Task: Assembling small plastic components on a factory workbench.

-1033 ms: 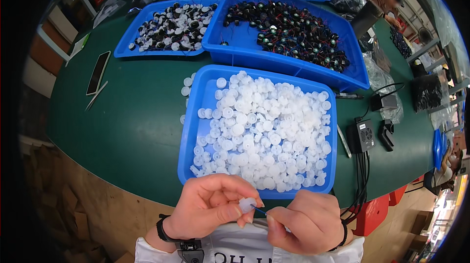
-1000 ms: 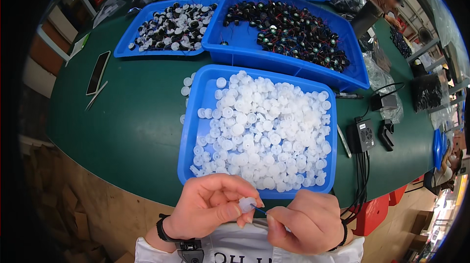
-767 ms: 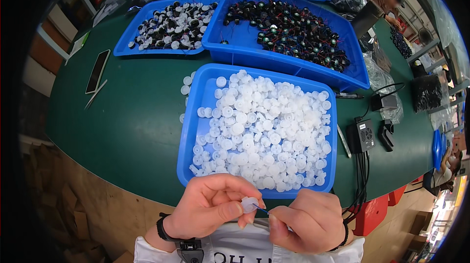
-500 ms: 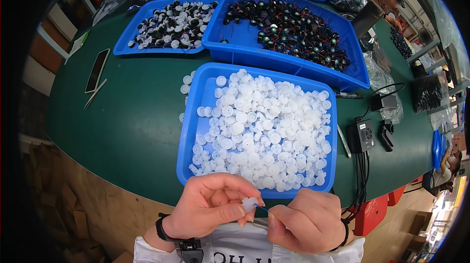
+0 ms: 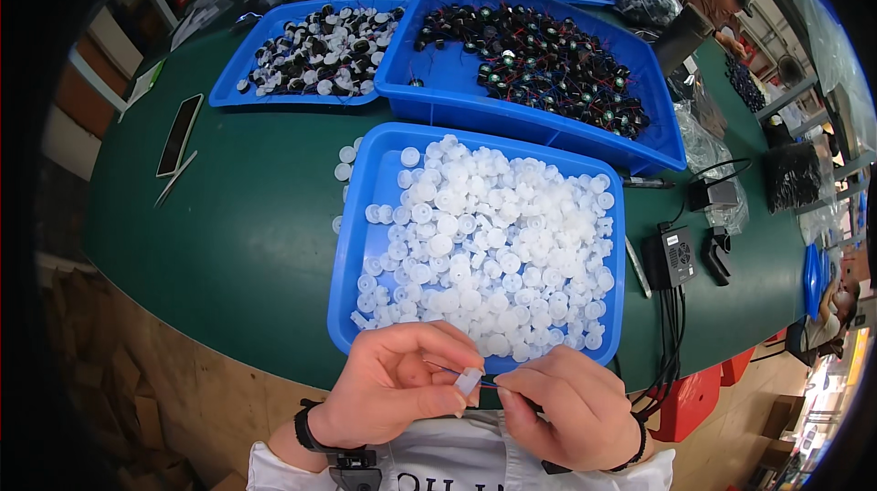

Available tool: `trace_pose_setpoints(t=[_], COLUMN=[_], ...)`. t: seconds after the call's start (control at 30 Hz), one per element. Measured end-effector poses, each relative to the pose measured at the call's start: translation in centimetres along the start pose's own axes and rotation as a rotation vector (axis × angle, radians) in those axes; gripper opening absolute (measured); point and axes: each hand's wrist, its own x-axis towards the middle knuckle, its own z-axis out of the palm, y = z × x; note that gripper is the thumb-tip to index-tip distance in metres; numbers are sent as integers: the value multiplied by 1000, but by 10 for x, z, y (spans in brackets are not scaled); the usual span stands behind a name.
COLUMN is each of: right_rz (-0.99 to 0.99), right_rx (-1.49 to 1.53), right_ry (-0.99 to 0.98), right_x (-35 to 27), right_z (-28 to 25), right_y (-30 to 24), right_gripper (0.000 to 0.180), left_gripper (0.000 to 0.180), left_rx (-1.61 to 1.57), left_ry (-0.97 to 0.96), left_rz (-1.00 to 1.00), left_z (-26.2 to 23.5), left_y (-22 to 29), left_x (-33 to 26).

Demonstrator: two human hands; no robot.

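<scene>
My left hand (image 5: 402, 377) pinches a small translucent white plastic cap (image 5: 469, 381) between thumb and fingers, just in front of the tray's near edge. Thin blue wires (image 5: 489, 385) run from the cap to my right hand (image 5: 566, 404), whose thumb and forefinger are closed on them. A bit of wire also shows on the cap's other side, by my left fingers. Whatever lies deeper in my right hand is hidden. Beyond both hands sits a blue tray (image 5: 343, 281) heaped with similar white caps (image 5: 493, 244).
Behind it stand a deep blue bin (image 5: 539, 133) of black wired parts and a shallow blue tray (image 5: 292, 100) of black-and-white pieces. A phone (image 5: 180, 135) and tweezers (image 5: 175, 179) lie left; a black box (image 5: 676, 255) with cables is right. Another person (image 5: 717, 11) sits far right.
The cap has tilted in my left fingers, and wire now shows on both sides of it. My right hand has shifted slightly, still pinching the wires.
</scene>
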Motion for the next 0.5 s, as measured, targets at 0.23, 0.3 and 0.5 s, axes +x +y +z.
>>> trace_pose_setpoints(t=[0.23,0.3,0.5], right_rz=[-24,-28,-48], right_rx=[-40,-50,-56], right_ry=[33,49,85], right_x=[4,3,2], right_z=[6,6,9], right_y=[-3,-3,-2], right_gripper=[24,23,23], left_gripper=[27,25,25], left_rx=[-69,-124,-193], left_ry=[31,16,31], left_rz=[-13,-22,-65], left_z=[4,3,4], left_y=[-1,-1,-3], left_x=[-1,0,0])
